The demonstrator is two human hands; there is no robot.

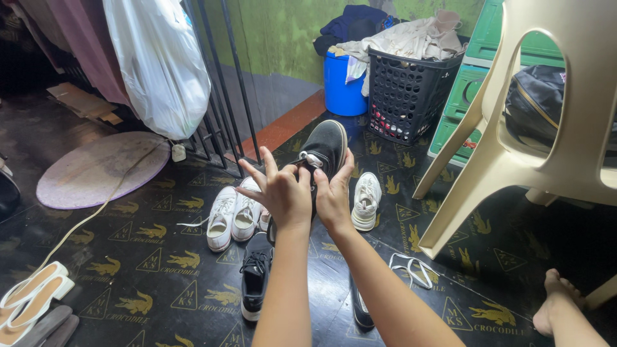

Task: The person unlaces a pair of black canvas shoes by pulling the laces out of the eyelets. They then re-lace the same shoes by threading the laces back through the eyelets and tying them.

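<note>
- Here, at the far left edge of the floor (128,270), pale sandals (32,289) lie by a round mat (96,170), and a white bag (160,64) hangs above by black bars (225,77).
- A pair of white sneakers (232,215) sits on the floor just left of the hands, toes toward the person.
- A black sneaker (256,276) with white laces lies below the left forearm, near the floor's lower edge.
- The left hand (279,193) grips the black shoe (326,148), thumb and fingers (268,162) pinched on its lace area, index raised free.
- That black shoe is held up off the floor between both hands, sole edge facing the camera.
- The right hand (334,196) is clamped on the shoe's right side, thumb pressing its upper.
- One more white sneaker (366,200) rests just right of the hands; a loose white lace (411,268) lies nearer the person.
- Behind, a blue bucket (340,87) and a black laundry basket (405,96) stand against the green wall.
- A cream plastic chair (527,128) fills the right; a bare foot (558,302) rests near the lower right corner.
</note>
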